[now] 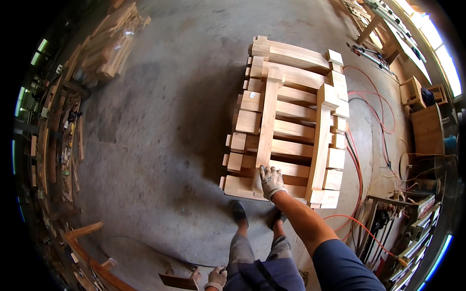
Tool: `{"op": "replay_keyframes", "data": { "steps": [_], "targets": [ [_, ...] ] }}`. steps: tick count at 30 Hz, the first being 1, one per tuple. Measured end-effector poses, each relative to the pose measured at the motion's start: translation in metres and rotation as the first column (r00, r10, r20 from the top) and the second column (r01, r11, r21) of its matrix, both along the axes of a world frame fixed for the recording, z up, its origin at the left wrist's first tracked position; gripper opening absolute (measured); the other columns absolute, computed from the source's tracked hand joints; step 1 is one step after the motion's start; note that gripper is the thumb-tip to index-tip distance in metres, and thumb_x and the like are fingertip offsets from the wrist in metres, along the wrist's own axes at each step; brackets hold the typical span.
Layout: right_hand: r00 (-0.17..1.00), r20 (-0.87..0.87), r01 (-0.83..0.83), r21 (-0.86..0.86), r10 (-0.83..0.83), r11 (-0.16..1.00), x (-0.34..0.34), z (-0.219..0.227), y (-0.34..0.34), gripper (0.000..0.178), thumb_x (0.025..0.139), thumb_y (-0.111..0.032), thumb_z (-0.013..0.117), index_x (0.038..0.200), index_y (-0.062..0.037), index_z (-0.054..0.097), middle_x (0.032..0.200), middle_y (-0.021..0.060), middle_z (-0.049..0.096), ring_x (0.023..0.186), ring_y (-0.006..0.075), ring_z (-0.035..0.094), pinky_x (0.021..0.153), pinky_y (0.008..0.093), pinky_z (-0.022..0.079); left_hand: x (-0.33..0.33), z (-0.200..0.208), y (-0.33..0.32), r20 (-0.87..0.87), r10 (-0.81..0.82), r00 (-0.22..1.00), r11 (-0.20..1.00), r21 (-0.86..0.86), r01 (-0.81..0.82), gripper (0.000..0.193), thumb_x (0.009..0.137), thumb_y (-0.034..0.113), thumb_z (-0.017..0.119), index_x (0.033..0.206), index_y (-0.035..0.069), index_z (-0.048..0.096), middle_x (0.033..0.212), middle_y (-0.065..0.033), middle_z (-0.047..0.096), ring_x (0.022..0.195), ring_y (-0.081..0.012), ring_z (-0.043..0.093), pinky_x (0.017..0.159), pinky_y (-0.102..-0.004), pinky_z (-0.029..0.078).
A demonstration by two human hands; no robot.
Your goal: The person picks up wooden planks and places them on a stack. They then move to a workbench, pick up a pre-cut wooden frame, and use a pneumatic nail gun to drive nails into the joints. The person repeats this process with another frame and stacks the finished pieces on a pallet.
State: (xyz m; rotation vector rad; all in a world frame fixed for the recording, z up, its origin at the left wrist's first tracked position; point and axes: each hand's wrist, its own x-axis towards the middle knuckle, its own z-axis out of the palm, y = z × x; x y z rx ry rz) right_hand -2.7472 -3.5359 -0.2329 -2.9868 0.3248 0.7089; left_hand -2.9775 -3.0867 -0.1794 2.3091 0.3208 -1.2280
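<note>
A stack of pale squared timbers (294, 129) lies in front of me, mostly in crosswise rows with gaps between them. Two long pieces run lengthwise on top: a left timber (268, 119) and a right timber (320, 145), each with a block-like far end. My right hand (273, 183), in a pale work glove, rests on the near end of the left timber. Its fingers are apart and point away from me. Low by my waist hangs my left hand (216, 278), also gloved, with its fingers curled. Whatever it may hold is hidden.
A small brown wooden piece (178, 281) stands left of my left hand. Red hoses (357, 179) loop over the floor right of the stack. Stacked boards (114, 43) lie far left, and a workbench (400, 41) lines the far right. A metal rack (403, 213) stands near right.
</note>
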Motion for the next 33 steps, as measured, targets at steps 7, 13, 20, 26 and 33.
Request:
{"op": "replay_keyframes", "data": {
  "steps": [7, 13, 20, 26, 33],
  "targets": [
    [1.0, -0.007, 0.013, 0.025, -0.013, 1.0, 0.004, 0.008, -0.001, 0.085, 0.076, -0.017, 0.073, 0.15, -0.0026, 0.034, 0.135, 0.0188, 0.049, 0.127, 0.0353, 0.048, 0.104, 0.0536, 0.039, 0.015, 0.019, -0.022, -0.021, 0.085, 0.996, 0.996, -0.035, -0.086, 0.017, 0.093, 0.018, 0.057, 0.102, 0.008, 0.069, 0.092, -0.0279, 0.067, 0.091, -0.0407, 0.067, 0.079, -0.0434, 0.052],
    [1.0, -0.027, 0.008, 0.053, -0.007, 0.999, -0.002, 0.007, 0.011, 0.082, 0.078, -0.018, 0.07, 0.15, -0.0012, 0.034, 0.139, 0.0195, 0.048, 0.128, 0.0352, 0.048, 0.105, 0.0552, 0.039, -0.008, -0.011, -0.002, -0.035, 0.001, 0.999, 0.993, 0.115, 0.003, 0.03, 0.09, 0.026, 0.059, 0.107, 0.003, 0.07, 0.104, -0.0275, 0.069, 0.103, -0.0411, 0.066, 0.085, -0.0452, 0.052],
    [0.998, 0.069, -0.008, 0.001, 0.008, 1.0, -0.01, -0.003, 0.014, 0.101, 0.063, -0.023, 0.084, 0.148, -0.0002, 0.033, 0.134, 0.0186, 0.049, 0.125, 0.0342, 0.048, 0.106, 0.0531, 0.038, 0.017, 0.018, -0.034, -0.042, 0.007, 0.999, 0.987, 0.164, 0.0, 0.03, 0.09, 0.027, 0.06, 0.109, 0.006, 0.07, 0.11, -0.0255, 0.069, 0.107, -0.0407, 0.065, 0.088, -0.0444, 0.052],
    [0.999, 0.04, -0.028, -0.004, 0.028, 1.0, -0.012, -0.001, 0.013, 0.104, 0.061, -0.028, 0.086, 0.148, -0.0005, 0.035, 0.131, 0.0166, 0.05, 0.124, 0.0328, 0.048, 0.103, 0.0514, 0.039, 0.009, -0.001, -0.017, -0.061, -0.032, 0.998, 0.997, 0.07, 0.036, 0.03, 0.091, 0.027, 0.061, 0.113, 0.007, 0.069, 0.111, -0.0234, 0.069, 0.108, -0.0405, 0.064, 0.091, -0.0436, 0.051],
    [0.999, -0.019, -0.028, -0.006, 0.028, 1.0, -0.01, 0.008, 0.022, 0.093, 0.069, -0.025, 0.078, 0.149, -0.0017, 0.035, 0.131, 0.0164, 0.051, 0.124, 0.0323, 0.049, 0.1, 0.0509, 0.04, 0.007, 0.004, -0.031, -0.03, 0.071, 0.997, 0.997, 0.026, -0.07, 0.032, 0.092, 0.029, 0.059, 0.112, 0.008, 0.07, 0.112, -0.0223, 0.068, 0.108, -0.0402, 0.064, 0.09, -0.043, 0.052]
  ]
}}
